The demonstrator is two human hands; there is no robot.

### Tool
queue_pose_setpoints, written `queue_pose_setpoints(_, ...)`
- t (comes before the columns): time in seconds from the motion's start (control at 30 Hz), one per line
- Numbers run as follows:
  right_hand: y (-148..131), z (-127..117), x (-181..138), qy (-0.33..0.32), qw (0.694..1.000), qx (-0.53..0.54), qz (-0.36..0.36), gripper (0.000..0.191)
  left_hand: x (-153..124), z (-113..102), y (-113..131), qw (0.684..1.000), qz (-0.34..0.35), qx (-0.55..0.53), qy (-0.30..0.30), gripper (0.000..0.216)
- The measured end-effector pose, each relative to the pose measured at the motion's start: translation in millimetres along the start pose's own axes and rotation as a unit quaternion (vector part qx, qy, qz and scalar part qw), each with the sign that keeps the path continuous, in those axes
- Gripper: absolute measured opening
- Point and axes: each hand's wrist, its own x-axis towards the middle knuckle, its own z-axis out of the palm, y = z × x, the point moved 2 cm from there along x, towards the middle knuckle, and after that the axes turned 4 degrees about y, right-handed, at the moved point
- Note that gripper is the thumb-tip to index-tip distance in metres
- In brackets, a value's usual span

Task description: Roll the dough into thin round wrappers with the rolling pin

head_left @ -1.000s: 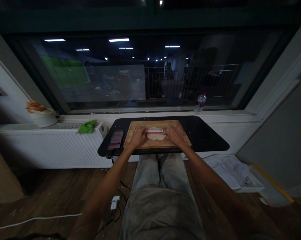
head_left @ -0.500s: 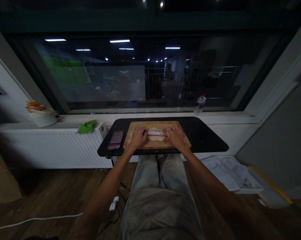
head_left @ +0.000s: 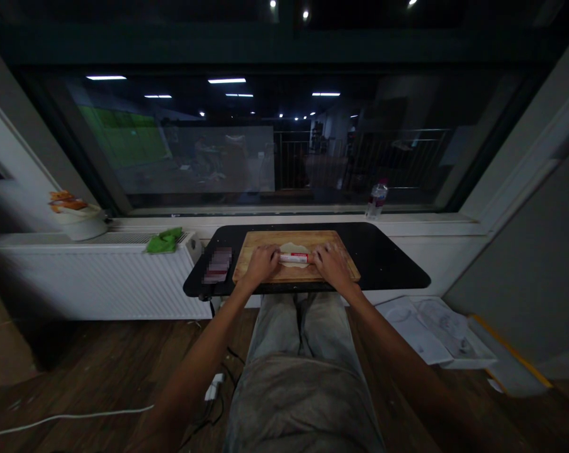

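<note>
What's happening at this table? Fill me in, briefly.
A seated person has the left hand and right hand on the two ends of a red-and-white rolling pin. It lies across a flat pale dough sheet on a wooden board, which sits on a small black table by the window.

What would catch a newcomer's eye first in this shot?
The left hand and right hand rest on the ends of a red-and-white cylindrical roller over a pale flat dough sheet, on a rectangular wooden board at the centre of a black tabletop. Left of it, a bright green cloth lies on the white radiator.
</note>
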Motion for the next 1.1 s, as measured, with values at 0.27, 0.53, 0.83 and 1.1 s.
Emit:
queue_pose_setpoints(0.27, -3.1, 1.8, -8.0, 0.021, 1.000, 0.014, 0.017, 0.029, -13.7, 10.1, -4.8, 0.999, 0.022, 0.032, 0.021, 0.024)
queue_pose_setpoints(0.53, -1.5, 3.4, -7.6, 0.033, 0.999, 0.026, 0.012, 0.027, -14.2, 8.1, -5.8, 0.999, 0.032, 0.016, 0.033, 0.019)
queue_pose_setpoints(0.83, -4.8, -1.2, -10.8, 0.013, 0.999, 0.010, 0.029, 0.030, -15.0, 3.3, -2.1, 0.999, 0.028, 0.016, 0.011, 0.021)
queue_pose_setpoints(1.1, -3.9, 0.9, -11.9, 0.033, 0.999, 0.014, 0.020, 0.029, -20.4, -1.0, 4.3, 1.000, 0.014, 0.020, 0.005, 0.023)
